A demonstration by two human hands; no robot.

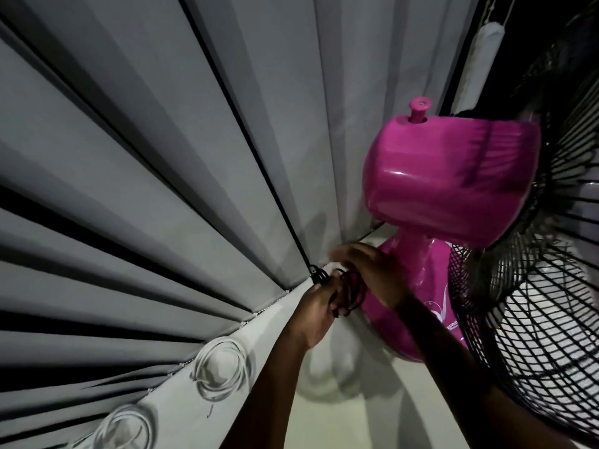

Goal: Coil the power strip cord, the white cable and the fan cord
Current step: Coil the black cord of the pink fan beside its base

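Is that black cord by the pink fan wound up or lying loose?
Wound up: the black cord hangs in several loops between the left hand and right hand, beside the fan's base.

Dim, wide-angle bowing at edges, hands perhaps slightly motion-blurred.

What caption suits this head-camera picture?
Both hands loop a black fan cord beside a pink plastic fan; two coiled white cables lie nearby.

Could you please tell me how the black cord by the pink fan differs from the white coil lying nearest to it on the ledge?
The black fan cord is dark, while the white coil is pale. The fan cord is held up between the left hand and right hand; the white coil lies flat on the ledge, untouched. The fan cord's loops look smaller than the white coil's. Both are wound into loops.
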